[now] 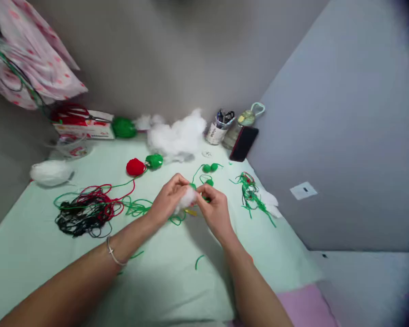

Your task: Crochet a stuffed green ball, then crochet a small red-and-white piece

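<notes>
Surface (157, 277): draped in pale green cloth; its near edge is cut off by the frame. Mass of white stuffing (179, 138): at the back against the wall, presumably to leave the middle free. Yarn tangle (83, 213): black, red and green, on the left; individual strands cannot be traced. Left hand (165, 202): grip closed on a white tuft, held over the middle. Right hand (215, 209): grip pinching the tuft's right edge, likely so both sets of fingertips can work it closely. Phone (244, 144): leaning upright at the back right, perhaps for easy viewing. White tuft (187, 198): between the hands, its outline blurred. Green piece (192, 185): at the tuft's upper edge, mostly hidden; whether it is gripped cannot be told. Yellow item (191, 212): just below the tuft, partly covered, too small to identify.
</notes>
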### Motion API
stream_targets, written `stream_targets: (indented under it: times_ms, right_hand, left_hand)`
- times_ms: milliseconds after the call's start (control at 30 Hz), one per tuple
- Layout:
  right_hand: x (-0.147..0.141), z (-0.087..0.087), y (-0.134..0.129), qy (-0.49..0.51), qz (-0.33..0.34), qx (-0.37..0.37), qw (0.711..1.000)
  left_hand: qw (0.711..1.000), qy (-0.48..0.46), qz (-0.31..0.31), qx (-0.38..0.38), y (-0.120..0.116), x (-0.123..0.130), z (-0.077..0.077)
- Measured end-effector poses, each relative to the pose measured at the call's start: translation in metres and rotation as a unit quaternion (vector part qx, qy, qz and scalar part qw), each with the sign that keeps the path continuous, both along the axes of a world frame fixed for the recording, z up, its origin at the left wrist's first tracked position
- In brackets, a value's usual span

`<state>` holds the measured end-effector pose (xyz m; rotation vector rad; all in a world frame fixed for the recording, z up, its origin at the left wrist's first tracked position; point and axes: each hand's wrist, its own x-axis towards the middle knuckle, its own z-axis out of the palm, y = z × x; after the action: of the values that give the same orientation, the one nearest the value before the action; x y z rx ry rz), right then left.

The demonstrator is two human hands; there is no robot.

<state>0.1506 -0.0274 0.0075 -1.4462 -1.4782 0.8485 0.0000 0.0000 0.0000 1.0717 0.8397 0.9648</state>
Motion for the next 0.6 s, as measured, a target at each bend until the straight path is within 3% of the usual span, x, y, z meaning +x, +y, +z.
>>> stream_targets:
  times_ms: [233,367,500,600]
  right_hand:
    - [0.003,0.007,0.001,0.036,-0.037,-0.013,0.999]
    - [0.006,0.01,-0.003,0.023,-0.002,-0.028,0.999]
    - [0.002,0.014,-0.01,-0.021,0.059,-0.023,0.998]
    - [-0.008,0.014,-0.015,-0.028,0.065,-0.033,0.997]
  left_hand:
    - [0.998,-0.029,-0.047,0.036,0.005,-0.005,0.011]
    - [0.997,-0.035,-0.067,0.035,0.007,-0.008,0.009]
    - [0.999,-0.008,0.001,0.05,0.007,-0.004,0.005]
    - [0.997,0.014,0.053,0.05,0.006,0.001,0.002]
